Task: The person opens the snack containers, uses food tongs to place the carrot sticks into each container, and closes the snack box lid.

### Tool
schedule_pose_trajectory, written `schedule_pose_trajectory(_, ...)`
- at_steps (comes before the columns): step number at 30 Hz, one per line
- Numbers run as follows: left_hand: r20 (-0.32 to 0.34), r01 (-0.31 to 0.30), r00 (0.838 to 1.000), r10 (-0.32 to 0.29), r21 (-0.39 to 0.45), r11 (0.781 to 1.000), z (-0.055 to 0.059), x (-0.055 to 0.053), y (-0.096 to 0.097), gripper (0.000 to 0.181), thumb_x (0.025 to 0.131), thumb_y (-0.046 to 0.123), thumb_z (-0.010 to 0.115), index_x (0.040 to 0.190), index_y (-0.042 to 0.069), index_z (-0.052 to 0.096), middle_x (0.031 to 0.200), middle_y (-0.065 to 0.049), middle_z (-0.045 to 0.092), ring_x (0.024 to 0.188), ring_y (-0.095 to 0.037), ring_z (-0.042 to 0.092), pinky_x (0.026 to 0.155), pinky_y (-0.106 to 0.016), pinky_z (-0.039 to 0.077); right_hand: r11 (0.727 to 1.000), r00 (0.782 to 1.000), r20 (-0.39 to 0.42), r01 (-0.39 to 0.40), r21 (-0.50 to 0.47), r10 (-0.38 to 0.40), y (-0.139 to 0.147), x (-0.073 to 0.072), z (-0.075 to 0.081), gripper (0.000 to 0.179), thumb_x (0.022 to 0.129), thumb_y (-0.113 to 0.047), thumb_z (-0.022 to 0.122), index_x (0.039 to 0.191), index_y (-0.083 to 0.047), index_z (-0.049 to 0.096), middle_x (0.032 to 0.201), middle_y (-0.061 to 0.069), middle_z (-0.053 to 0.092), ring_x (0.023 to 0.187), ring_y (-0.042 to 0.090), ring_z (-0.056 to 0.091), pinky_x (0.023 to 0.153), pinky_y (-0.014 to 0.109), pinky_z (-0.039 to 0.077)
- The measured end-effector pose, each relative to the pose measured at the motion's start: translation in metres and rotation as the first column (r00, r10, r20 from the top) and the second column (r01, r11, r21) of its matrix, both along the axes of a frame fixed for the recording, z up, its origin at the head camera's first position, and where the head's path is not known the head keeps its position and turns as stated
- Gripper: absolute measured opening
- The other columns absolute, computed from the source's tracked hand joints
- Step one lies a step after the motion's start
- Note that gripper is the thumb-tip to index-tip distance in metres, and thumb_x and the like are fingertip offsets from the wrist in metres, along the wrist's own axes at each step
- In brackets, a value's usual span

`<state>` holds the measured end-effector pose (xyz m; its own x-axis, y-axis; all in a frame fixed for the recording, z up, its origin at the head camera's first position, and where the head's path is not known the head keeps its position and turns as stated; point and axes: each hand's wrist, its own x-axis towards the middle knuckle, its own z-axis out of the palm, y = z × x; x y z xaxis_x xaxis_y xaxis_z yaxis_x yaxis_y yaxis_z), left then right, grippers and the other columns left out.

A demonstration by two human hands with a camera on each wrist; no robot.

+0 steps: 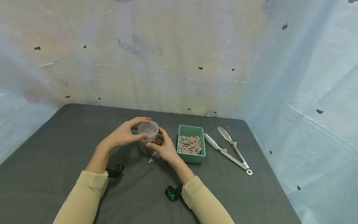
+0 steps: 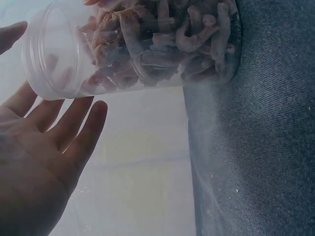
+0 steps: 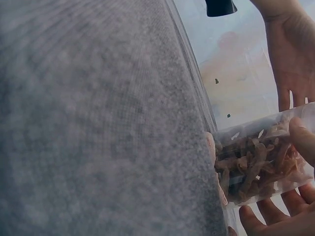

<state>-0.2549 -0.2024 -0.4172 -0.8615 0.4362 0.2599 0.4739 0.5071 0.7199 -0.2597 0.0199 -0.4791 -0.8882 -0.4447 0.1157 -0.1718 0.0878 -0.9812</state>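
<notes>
A clear plastic jar (image 1: 144, 147) stands upright on the dark table, partly filled with brownish, curled strip-like pieces (image 2: 152, 44). Its top is a translucent round lid (image 1: 148, 127). My left hand (image 1: 122, 133) holds the lid from the left, thumb in front and fingers around the far side. Lower down, my right hand (image 1: 167, 148) grips the jar's body from the right, with the thumb across the front. In the right wrist view, fingers lie on both sides of the jar (image 3: 258, 167). Some fingertips behind the jar are hidden in the head view.
Right of the jar sits a green rectangular container (image 1: 191, 158) holding similar strips. Metal tongs (image 1: 233, 152) with pale tips lie spread beside it. One loose piece (image 1: 151, 160) lies before the jar. Plastic sheeting (image 1: 167, 62) hangs behind and beside the table (image 1: 134, 193).
</notes>
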Motion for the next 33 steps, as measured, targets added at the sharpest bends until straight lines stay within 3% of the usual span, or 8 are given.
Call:
schedule_pose_trajectory(10, -0.004, -0.125, 0.992, 0.125, -0.017, 0.992, 0.0006, 0.0008, 0.0045, 0.062, 0.091, 0.024, 0.084, 0.144, 0.005, 0.058, 0.145, -0.017, 0.045, 0.128, -0.037, 0.049, 0.105, -0.062, 0.044, 0.999, 1.0, 0.021, -0.013, -0.033, 0.014, -0.0005, 0.0004, -0.0003, 0.079, 0.099, -0.013, 0.075, 0.164, -0.015, 0.029, 0.157, 0.014, 0.044, 0.143, 0.033, 0.047, 0.115, 0.05, 0.041)
schedule_pose_trajectory(15, 0.004, -0.137, 0.991, 0.137, -0.024, 0.99, 0.0004, 0.001, 0.0049, 0.062, 0.091, 0.025, 0.085, 0.144, 0.005, 0.058, 0.14, -0.017, 0.046, 0.125, -0.036, 0.047, 0.105, -0.062, 0.044, 0.999, 0.999, 0.04, -0.016, -0.028, 0.017, 0.0, 0.0002, -0.001, 0.079, 0.099, -0.016, 0.075, 0.164, -0.017, 0.029, 0.158, 0.013, 0.043, 0.142, 0.032, 0.049, 0.111, 0.047, 0.046)
schedule_pose_trajectory(33, -0.001, -0.031, 1.0, 0.031, -0.014, 0.999, 0.0013, 0.0007, -0.001, 0.059, 0.097, 0.015, 0.076, 0.15, 0.004, 0.052, 0.153, -0.017, 0.046, 0.13, -0.036, 0.05, 0.105, -0.062, 0.043, 0.999, 0.998, 0.052, -0.029, -0.018, 0.03, 0.0016, -0.0005, -0.0004, 0.079, 0.1, -0.018, 0.074, 0.164, -0.019, 0.028, 0.158, 0.012, 0.043, 0.143, 0.031, 0.048, 0.112, 0.048, 0.045)
